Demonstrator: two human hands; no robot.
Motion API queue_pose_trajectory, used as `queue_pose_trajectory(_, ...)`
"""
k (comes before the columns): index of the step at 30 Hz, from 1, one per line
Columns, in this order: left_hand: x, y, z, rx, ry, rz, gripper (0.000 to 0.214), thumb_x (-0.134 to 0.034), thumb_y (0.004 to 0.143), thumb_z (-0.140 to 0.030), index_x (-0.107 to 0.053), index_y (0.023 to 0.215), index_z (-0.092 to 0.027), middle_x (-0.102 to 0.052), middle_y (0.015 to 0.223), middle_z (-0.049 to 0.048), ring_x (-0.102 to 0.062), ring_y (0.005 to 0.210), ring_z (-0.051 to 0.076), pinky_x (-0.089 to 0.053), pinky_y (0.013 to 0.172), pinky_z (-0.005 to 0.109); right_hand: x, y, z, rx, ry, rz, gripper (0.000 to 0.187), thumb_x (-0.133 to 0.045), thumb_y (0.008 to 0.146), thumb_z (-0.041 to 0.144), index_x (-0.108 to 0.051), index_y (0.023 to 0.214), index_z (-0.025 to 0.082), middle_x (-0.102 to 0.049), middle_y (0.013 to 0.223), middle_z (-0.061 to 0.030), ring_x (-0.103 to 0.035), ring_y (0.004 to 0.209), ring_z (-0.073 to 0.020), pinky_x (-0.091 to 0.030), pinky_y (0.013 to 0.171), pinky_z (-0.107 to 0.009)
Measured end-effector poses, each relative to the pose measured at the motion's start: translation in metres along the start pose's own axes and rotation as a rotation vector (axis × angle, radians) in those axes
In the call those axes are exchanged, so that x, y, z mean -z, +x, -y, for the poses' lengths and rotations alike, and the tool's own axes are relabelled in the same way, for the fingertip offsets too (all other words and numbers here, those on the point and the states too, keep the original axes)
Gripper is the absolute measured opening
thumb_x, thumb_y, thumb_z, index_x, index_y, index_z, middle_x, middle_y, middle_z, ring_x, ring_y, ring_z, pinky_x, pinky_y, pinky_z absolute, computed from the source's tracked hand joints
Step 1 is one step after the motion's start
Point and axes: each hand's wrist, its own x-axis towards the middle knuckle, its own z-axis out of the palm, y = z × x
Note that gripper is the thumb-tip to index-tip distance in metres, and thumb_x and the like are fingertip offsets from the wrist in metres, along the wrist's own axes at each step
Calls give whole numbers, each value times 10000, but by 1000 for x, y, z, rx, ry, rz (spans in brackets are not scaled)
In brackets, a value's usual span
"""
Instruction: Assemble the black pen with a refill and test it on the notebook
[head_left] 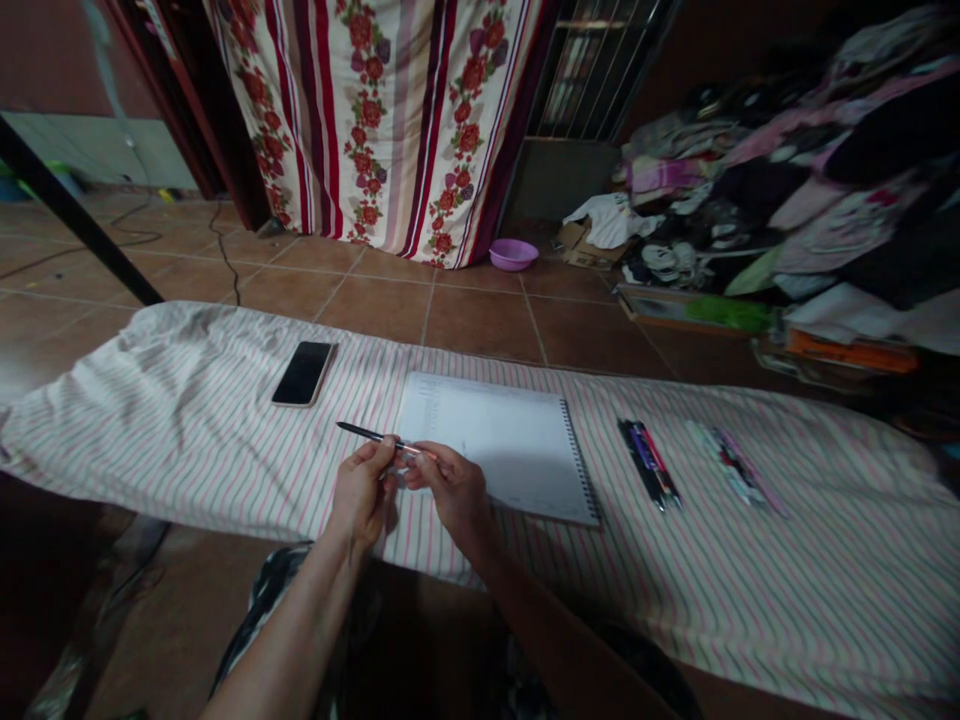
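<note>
Between both hands, over the near left edge of a spiral notebook, is a slim pen (pixel 361 431) with its dark end pointing left. My left hand (pixel 364 492) pinches it near the middle. The fingers of my right hand (pixel 454 492) are closed on its reddish right end. Beneath the right hand, the open notebook (pixel 517 430) lies on striped cloth, its wire binding on the right. Faint marks show on the page, too small to read. A smartphone (pixel 304 374) with a dark screen rests to the left of the notebook.
Right of the notebook lie a group of pens (pixel 649 464) and a second group of pens (pixel 739 468). Striped cloth (pixel 225 440) covers the long low surface. Beyond are a purple basin (pixel 514 254), a flowered curtain (pixel 367 120) and heaped clothes (pixel 817 190).
</note>
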Motion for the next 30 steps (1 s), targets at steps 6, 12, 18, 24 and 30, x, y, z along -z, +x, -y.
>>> queue_pose_trajectory(6, 2, 1, 1, 44, -22, 25, 174, -704, 659, -193, -583, 602, -83, -565, 546, 29, -412, 417, 30, -243, 327, 110, 3, 0, -4, 53, -87, 31, 234, -556, 775, 354, -660, 910, 194, -716, 683, -18, -673, 558, -169, -571, 549, -274)
queue_pose_trajectory(12, -5, -1, 2, 98, -56, 32, 151, -602, 751, -137, -594, 621, -62, -560, 563, 45, -438, 422, 32, -245, 306, 95, 7, 1, -3, 85, -153, -4, 218, -559, 763, 339, -660, 899, 202, -712, 705, -4, -647, 534, -140, -557, 521, -247)
queue_pose_trajectory(18, -9, -3, 0, 131, -99, 28, 154, -565, 784, -122, -591, 644, -64, -522, 536, 17, -390, 387, 14, -234, 292, 86, 7, 3, 1, 46, -82, -42, 176, -586, 723, 324, -646, 847, 214, -673, 611, 20, -619, 500, -138, -545, 499, -254)
queue_pose_trajectory(24, -14, -6, 2, 151, -115, 30, 144, -586, 767, -112, -567, 629, -74, -504, 526, 2, -390, 392, 12, -245, 304, 86, 7, 3, 6, 38, -81, -65, 178, -601, 701, 337, -626, 822, 209, -634, 571, 30, -593, 475, -129, -520, 480, -240)
queue_pose_trajectory(30, -16, -7, 6, 152, -117, 31, 162, -573, 775, -115, -545, 618, -89, -484, 503, -17, -332, 360, 0, -258, 314, 92, 10, 3, 6, 37, -174, -45, 154, -564, 733, 346, -552, 777, 199, -582, 536, 40, -543, 434, -113, -447, 429, -217)
